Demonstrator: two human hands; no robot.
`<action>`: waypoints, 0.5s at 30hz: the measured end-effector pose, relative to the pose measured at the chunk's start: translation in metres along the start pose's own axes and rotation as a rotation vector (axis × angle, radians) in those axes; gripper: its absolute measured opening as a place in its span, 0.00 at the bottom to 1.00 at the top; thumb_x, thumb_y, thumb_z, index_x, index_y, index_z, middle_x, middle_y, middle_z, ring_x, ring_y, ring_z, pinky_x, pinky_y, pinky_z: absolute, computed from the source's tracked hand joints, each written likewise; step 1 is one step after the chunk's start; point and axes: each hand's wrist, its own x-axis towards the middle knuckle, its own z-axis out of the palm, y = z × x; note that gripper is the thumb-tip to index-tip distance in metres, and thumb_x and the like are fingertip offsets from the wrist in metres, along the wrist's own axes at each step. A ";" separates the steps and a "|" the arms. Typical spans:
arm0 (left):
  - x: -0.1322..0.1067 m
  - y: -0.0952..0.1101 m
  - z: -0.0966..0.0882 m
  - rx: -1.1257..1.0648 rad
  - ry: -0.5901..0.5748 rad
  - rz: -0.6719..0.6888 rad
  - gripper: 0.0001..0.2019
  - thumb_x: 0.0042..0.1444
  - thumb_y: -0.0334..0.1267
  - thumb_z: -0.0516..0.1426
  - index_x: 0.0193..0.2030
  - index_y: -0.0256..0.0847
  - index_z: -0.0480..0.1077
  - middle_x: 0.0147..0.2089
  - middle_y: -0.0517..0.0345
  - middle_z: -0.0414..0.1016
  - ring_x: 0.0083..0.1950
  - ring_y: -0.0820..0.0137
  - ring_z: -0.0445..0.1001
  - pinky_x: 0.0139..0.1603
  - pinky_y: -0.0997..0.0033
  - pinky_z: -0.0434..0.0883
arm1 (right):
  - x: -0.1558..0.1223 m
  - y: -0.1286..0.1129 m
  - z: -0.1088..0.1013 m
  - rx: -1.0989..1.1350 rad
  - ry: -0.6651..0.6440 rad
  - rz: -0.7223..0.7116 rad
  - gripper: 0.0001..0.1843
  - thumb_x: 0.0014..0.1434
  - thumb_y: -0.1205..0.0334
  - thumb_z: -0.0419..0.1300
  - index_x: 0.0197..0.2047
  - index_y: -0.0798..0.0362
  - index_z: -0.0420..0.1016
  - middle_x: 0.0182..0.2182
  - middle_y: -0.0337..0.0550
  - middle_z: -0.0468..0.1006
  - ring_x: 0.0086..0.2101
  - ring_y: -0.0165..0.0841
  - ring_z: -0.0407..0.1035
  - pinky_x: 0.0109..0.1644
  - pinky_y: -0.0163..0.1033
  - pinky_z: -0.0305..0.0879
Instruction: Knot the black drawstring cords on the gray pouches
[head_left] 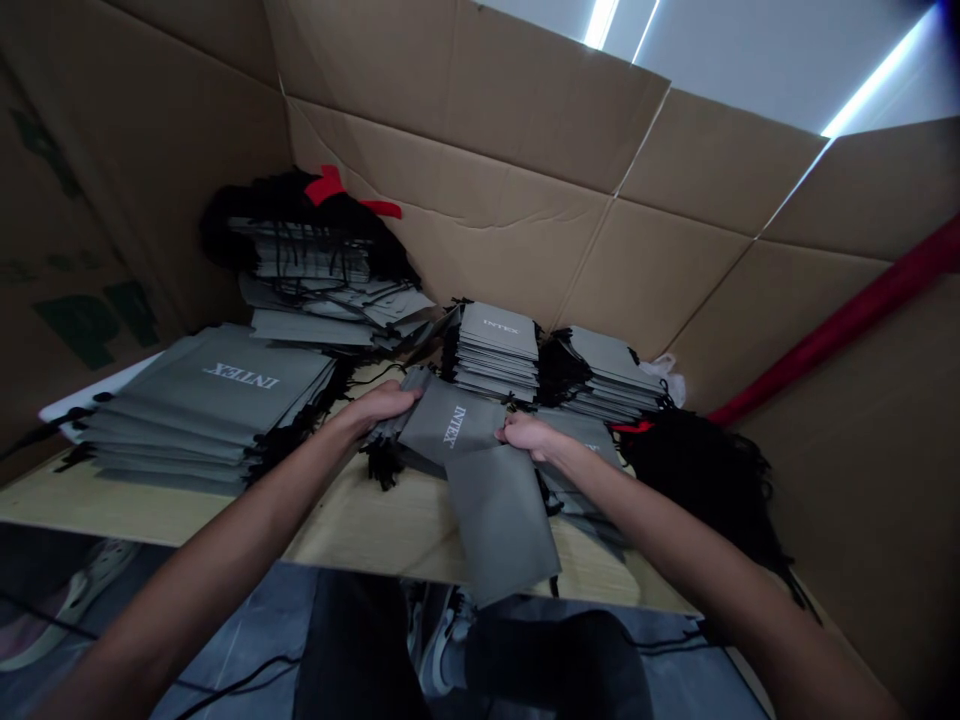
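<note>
My left hand (391, 400) is closed on the left edge of a bundle of grey INTEX pouches (439, 425), near the middle of the wooden board. At the right side of that bundle, my right hand (525, 434) pinches the upper corner of a plain grey pouch (504, 525). This pouch hangs down over the board's front edge, overlapping the bundle. Black cord ends show below the bundle. Just right of my right hand, more grey pouches (585, 430) lie flat, partly covered by my forearm.
Stacks of grey pouches stand at the left (202, 400), back left (307, 260), back middle (499, 345) and back right (604, 365). A black heap of cords (697, 490) lies at the right of the wooden board (360, 535). Cardboard walls (480, 150) surround it; a red pole (840, 320) slants across the right.
</note>
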 end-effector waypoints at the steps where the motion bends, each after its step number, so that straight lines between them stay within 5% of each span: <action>1: 0.000 0.001 0.001 -0.014 -0.012 -0.018 0.20 0.75 0.49 0.64 0.63 0.37 0.76 0.61 0.47 0.81 0.56 0.58 0.83 0.57 0.52 0.84 | 0.000 -0.001 0.001 0.000 0.002 -0.006 0.19 0.76 0.53 0.68 0.63 0.54 0.79 0.58 0.50 0.82 0.51 0.41 0.81 0.54 0.50 0.84; 10: 0.002 -0.002 0.009 -0.097 -0.102 -0.086 0.19 0.73 0.46 0.66 0.63 0.37 0.77 0.60 0.48 0.80 0.56 0.57 0.83 0.55 0.53 0.85 | 0.004 0.004 0.011 0.009 0.015 -0.127 0.16 0.75 0.56 0.69 0.60 0.56 0.80 0.54 0.48 0.83 0.48 0.39 0.82 0.51 0.47 0.84; 15: -0.002 -0.006 -0.001 -0.304 -0.184 0.128 0.17 0.74 0.44 0.66 0.63 0.37 0.76 0.59 0.47 0.82 0.54 0.60 0.84 0.54 0.54 0.86 | -0.012 0.010 0.008 0.152 -0.040 -0.351 0.22 0.69 0.59 0.76 0.62 0.55 0.81 0.59 0.50 0.85 0.55 0.42 0.83 0.61 0.53 0.83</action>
